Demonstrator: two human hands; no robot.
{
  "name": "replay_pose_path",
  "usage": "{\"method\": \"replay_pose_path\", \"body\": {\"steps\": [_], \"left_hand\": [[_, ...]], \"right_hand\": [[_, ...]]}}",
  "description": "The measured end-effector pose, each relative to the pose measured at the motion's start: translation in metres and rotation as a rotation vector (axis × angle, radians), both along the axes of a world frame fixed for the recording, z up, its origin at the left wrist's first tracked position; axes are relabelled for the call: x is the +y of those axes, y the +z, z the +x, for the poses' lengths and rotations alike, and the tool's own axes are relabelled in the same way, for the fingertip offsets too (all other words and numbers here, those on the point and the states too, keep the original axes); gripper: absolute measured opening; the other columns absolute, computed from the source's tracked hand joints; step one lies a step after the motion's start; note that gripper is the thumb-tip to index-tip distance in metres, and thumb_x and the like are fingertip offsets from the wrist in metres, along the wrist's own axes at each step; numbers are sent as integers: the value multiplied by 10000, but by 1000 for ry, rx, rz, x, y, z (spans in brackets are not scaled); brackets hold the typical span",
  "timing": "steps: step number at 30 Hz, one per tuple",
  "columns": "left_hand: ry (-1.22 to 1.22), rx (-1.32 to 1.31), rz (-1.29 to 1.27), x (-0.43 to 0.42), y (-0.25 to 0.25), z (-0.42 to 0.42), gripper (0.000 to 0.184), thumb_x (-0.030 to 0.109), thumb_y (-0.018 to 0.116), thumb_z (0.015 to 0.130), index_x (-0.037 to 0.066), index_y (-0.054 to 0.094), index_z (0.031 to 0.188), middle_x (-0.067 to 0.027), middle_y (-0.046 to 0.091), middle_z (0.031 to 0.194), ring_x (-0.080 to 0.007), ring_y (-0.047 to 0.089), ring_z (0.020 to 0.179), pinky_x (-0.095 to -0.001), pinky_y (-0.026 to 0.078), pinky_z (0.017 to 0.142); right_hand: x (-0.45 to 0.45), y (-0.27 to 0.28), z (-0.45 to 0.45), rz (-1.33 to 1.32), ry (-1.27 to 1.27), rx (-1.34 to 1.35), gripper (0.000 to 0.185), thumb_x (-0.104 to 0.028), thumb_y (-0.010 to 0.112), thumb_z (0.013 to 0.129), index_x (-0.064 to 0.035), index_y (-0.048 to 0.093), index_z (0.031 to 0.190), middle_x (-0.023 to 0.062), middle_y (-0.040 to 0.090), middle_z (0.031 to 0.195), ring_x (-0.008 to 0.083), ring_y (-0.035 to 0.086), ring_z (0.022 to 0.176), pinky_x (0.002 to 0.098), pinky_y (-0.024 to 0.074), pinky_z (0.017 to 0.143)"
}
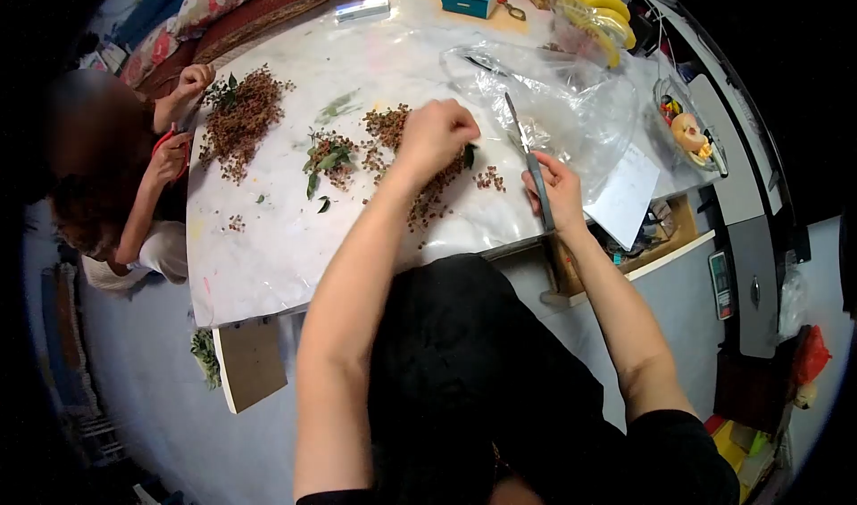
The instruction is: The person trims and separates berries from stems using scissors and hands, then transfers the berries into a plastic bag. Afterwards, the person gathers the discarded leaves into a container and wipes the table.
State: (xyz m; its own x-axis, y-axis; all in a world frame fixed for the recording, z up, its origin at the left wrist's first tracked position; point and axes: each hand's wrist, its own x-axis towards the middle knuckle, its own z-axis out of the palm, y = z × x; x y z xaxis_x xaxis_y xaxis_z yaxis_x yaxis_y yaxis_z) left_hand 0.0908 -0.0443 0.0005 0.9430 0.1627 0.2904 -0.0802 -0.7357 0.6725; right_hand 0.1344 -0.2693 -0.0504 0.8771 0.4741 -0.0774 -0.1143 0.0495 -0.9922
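My left hand point(437, 137) is closed, fingertips pinched together over a pile of small reddish-brown berries point(387, 128) that look like peppercorns. Whatever it pinches is hidden; a dark green leaf point(470, 155) shows just below the fingers. In my right hand point(559, 193) is a long bladed tool point(538, 179) with a grey handle, its narrow blade pointing away from me. I cannot tell whether it is a knife or closed scissors. A smaller leafy cluster point(331, 157) lies left of my left forearm, and a few loose berries point(490, 178) lie between my hands.
At the left, another person's hand point(168, 159) holds red scissors point(185, 155) beside a large berry pile point(239, 126). Clear plastic point(571, 103), bananas point(600, 1) and a teal tissue box point(469, 3) occupy the table's far side. An open drawer point(656, 264) juts out below my right forearm.
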Motion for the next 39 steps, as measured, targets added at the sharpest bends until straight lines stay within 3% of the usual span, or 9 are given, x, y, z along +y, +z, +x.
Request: {"method": "replay_pose_path", "body": {"steps": [2,5,11,16,18,20,23,27,39], "left_hand": [[25,-63,-472,23,19,-26,134,123,692,793,9,708,863,-71,691,819,-139,622,766,-267,483,694],[228,-191,-624,61,49,-101,195,149,658,853,-2,684,972,-48,664,911,-114,582,861,-240,444,780],[916,-536,-334,197,10,-330,182,97,598,908,-35,657,1018,-71,664,972,-117,597,887,-242,472,804],[1436,-111,30,279,-74,-517,270,156,659,851,-21,637,1053,-101,662,998,-178,607,880,-296,476,811],[1607,543,577,259,-79,-514,377,143,698,770,3,616,1111,-156,639,1067,-276,608,947,-375,466,866],[1465,181,686,253,-69,-468,450,115,700,715,34,608,1149,-175,614,1121,-336,573,1029,-426,433,919],[1017,-279,446,209,-21,-333,235,39,653,758,26,673,992,-144,640,1006,-286,589,977,-372,433,894],[710,-215,24,175,-13,-193,150,78,608,844,40,682,968,-107,646,963,-238,628,867,-337,486,786],[785,213,-47,186,-39,-89,130,188,651,777,120,722,862,-87,697,819,-243,660,791,-374,510,703]], "right_hand": [[-1,0,0,-25,3,-15,426,-99,691,818,37,528,1187,-3,564,635,62,456,451,208,332,407],[-1,2,0,-61,19,-42,433,-118,693,822,33,529,1193,-5,559,630,62,455,449,207,330,407],[-1,0,0,-67,12,-61,427,-70,658,840,71,507,1214,1,537,623,71,449,441,211,334,415],[2,4,-3,-95,17,-71,447,-94,668,836,73,504,1217,9,551,649,71,458,447,207,351,413],[3,0,-1,-90,-15,-88,460,-103,675,832,73,504,1221,11,553,654,71,461,448,204,354,413],[1,-5,0,-88,-8,-81,456,-97,678,828,72,509,1217,10,553,661,71,465,453,204,356,413],[-1,-9,6,-86,31,-130,418,-75,671,825,27,531,1205,11,578,667,73,474,466,218,360,413],[0,-2,3,-117,13,-140,413,-66,664,826,50,526,1198,7,564,653,73,464,462,215,355,419],[1,4,-2,-149,-21,-82,444,-83,665,833,36,512,1233,9,575,660,71,473,455,211,364,414]]}}
